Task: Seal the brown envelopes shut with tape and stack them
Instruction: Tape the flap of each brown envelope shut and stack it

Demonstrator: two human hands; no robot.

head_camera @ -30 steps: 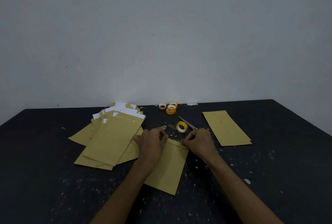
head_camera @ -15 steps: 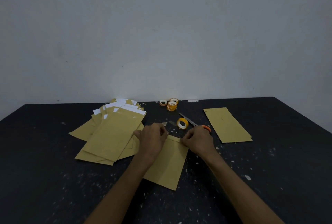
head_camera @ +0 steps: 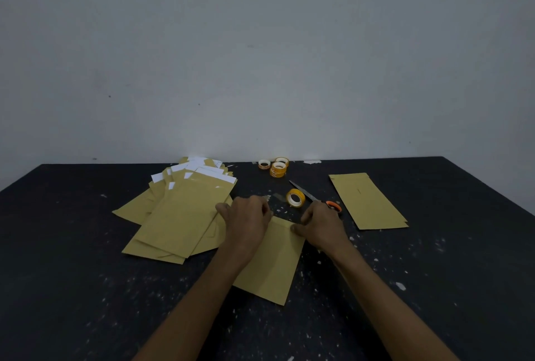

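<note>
Fingers of left hand and right hand stay curled, pinching the envelope at its far edge, so sealing seems unfinished.

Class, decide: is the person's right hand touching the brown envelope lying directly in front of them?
Touching. The head view shows the right hand holding the brown envelope at its far right corner, thumb on the paper.

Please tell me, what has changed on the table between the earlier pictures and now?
Almost nothing. The right hand has drawn slightly back, so more of the orange handle of the scissors shows. Both hands stay at the top edge of the envelope, the left hand at its left corner. The pile of envelopes, the tape roll and the scissors have not moved.
</note>
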